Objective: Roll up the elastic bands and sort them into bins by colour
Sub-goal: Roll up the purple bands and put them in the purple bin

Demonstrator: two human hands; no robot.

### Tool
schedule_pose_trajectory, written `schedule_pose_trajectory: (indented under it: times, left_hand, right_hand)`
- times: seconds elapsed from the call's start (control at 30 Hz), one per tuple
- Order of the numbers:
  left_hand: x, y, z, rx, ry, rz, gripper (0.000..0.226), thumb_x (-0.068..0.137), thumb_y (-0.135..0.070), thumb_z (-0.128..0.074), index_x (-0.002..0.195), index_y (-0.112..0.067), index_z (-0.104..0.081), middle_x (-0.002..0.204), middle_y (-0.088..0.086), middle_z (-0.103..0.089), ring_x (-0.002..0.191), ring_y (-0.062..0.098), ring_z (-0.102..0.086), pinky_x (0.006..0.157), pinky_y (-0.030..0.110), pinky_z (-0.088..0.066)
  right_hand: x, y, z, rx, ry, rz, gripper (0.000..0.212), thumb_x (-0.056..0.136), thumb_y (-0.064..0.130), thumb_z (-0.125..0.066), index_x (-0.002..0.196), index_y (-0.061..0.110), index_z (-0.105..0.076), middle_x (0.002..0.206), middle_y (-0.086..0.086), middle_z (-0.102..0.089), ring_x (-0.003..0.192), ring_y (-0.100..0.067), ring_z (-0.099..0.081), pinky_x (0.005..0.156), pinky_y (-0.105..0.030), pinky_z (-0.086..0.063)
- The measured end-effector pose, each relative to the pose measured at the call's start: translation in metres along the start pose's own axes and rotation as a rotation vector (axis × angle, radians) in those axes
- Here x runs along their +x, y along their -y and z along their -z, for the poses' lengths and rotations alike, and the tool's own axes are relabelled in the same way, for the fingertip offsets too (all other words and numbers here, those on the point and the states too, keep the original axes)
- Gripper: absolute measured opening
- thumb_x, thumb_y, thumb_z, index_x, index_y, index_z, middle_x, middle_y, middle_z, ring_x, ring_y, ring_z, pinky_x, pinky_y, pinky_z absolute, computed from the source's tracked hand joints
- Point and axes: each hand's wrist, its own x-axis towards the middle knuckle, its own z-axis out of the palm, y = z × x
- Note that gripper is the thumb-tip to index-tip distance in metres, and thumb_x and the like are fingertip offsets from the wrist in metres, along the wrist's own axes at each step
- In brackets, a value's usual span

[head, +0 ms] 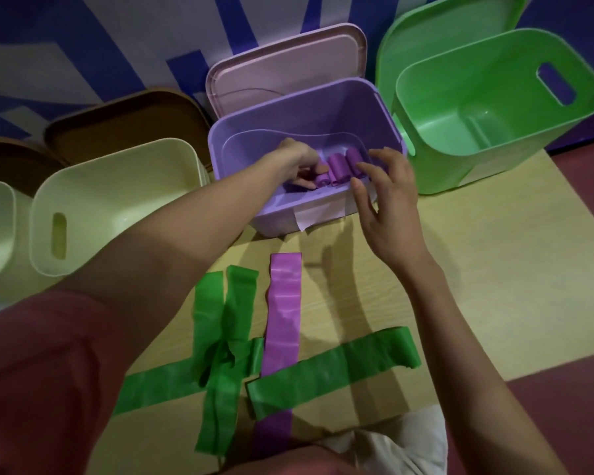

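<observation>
The head view looks down on a pale wooden surface (477, 303) with three bins set along its far edge: a cream bin (117, 200) to the left, a purple bin (306, 108) in the middle and a green bin (494, 108) to the right.

The left hand (299, 166) reaches into the purple bin, its fingers curled round a rolled purple band (320, 179) at the near end of the bin floor. Two more purple rolls (343, 164) lie just beside it in a row. The right hand (388, 200) hovers over the bin's near rim, fingers spread apart and holding nothing, its fingertips close to the right-most roll.

On the surface nearer the person, one flat purple band (283, 310) lies unrolled, pointing towards the purple bin. Several green bands (227, 337) lie flat around it, one of them crossing over its near end. The green bin shows nothing inside; the cream bin likewise.

The step in hand looks like setting a finished purple roll in place beside the others. Next, I judge, the left hand must let go without the roll springing loose, then both hands come back for the flat purple band, which first needs freeing from under the green band (333, 371) that crosses it.
</observation>
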Motion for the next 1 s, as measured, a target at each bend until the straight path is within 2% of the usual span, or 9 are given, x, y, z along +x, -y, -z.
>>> schedule_pose_trajectory:
  times: [0.1,0.2,0.27,0.37,0.47,0.57,0.7,0.87,1.0]
  left_hand:
    - [-0.005,-0.002,0.002,0.117,0.011,0.001,0.019,0.088,0.002,-0.064,0.078,-0.005,-0.049,0.041,0.003,-0.057,0.054,0.016,-0.057,0.056,0.035,-0.058]
    - [-0.013,-0.002,0.01,0.225,0.073,0.021,0.029,0.083,-0.022,-0.074,0.08,-0.005,-0.05,0.069,0.009,-0.059,0.063,0.02,-0.055,0.062,0.031,-0.052]
    - [-0.018,-0.001,0.021,0.264,0.082,-0.037,0.044,0.078,-0.036,-0.077,0.094,-0.004,-0.051,0.083,0.01,-0.058,0.068,0.02,-0.055,0.067,0.031,-0.051]
    - [-0.036,0.005,0.04,0.338,0.023,-0.268,0.051,0.08,-0.045,-0.073,0.102,-0.003,-0.057,0.092,0.011,-0.064,0.085,0.025,-0.065,0.075,0.036,-0.053]
    - [-0.063,0.023,0.053,0.329,-0.129,-0.578,0.031,0.086,-0.034,-0.067,0.093,-0.003,-0.066,0.079,0.006,-0.068,0.084,0.024,-0.069,0.07,0.032,-0.053]
    - [-0.101,0.052,0.059,0.111,-0.173,-0.847,0.008,0.088,-0.02,-0.064,0.085,-0.013,-0.062,0.075,0.004,-0.067,0.069,0.014,-0.065,0.062,0.026,-0.052]
    - [-0.139,0.101,0.064,-0.052,-0.231,-1.046,0.005,0.085,-0.021,-0.061,0.08,-0.021,-0.06,0.075,0.004,-0.068,0.066,0.016,-0.066,0.058,0.023,-0.048]
    - [-0.171,0.162,0.068,-0.064,-0.175,-1.071,0.005,0.089,-0.013,-0.06,0.09,-0.009,-0.062,0.075,0.006,-0.068,0.061,0.008,-0.063,0.06,0.021,-0.048]
    - [-0.186,0.212,0.064,0.018,-0.192,-1.035,0.006,0.089,-0.009,-0.06,0.091,-0.005,-0.064,0.076,0.004,-0.069,0.063,0.003,-0.062,0.061,0.016,-0.045]
  right_hand:
    - [-0.001,0.004,0.001,0.017,0.003,-0.032,0.038,0.096,0.028,-0.046,0.118,0.002,-0.062,0.133,-0.018,-0.05,0.13,-0.033,-0.04,0.107,-0.045,-0.033]
    - [-0.006,0.012,0.002,0.012,-0.035,-0.05,0.034,0.096,0.026,-0.048,0.124,0.008,-0.059,0.145,-0.016,-0.042,0.139,-0.034,-0.03,0.111,-0.049,-0.026]
    - [-0.013,0.018,0.004,0.07,-0.13,-0.023,0.033,0.096,0.019,-0.05,0.125,0.006,-0.057,0.143,-0.019,-0.041,0.136,-0.034,-0.034,0.108,-0.052,-0.032]
    - [-0.029,0.033,0.004,0.228,-0.37,0.005,0.03,0.095,0.005,-0.051,0.123,-0.004,-0.054,0.125,-0.023,-0.049,0.118,-0.03,-0.05,0.096,-0.043,-0.044]
    - [-0.052,0.05,-0.004,0.332,-0.518,-0.017,0.017,0.09,-0.006,-0.05,0.106,-0.008,-0.055,0.101,-0.016,-0.052,0.086,-0.021,-0.053,0.074,-0.028,-0.045]
    - [-0.073,0.057,-0.025,0.346,-0.351,-0.065,0.009,0.089,-0.003,-0.051,0.097,-0.001,-0.055,0.092,-0.008,-0.054,0.074,-0.015,-0.05,0.063,-0.021,-0.043]
    - [-0.093,0.054,-0.056,0.215,-0.018,-0.192,0.012,0.084,0.003,-0.055,0.095,0.003,-0.059,0.088,-0.012,-0.061,0.076,-0.022,-0.056,0.069,-0.039,-0.048]
    - [-0.114,0.053,-0.073,-0.017,0.174,-0.281,0.035,0.09,0.019,-0.061,0.119,0.002,-0.052,0.112,-0.014,-0.057,0.098,-0.028,-0.057,0.081,-0.033,-0.042]
    - [-0.141,0.056,-0.068,0.009,0.17,-0.142,0.031,0.087,0.017,-0.064,0.115,0.004,-0.057,0.104,-0.013,-0.056,0.084,-0.021,-0.053,0.071,-0.019,-0.032]
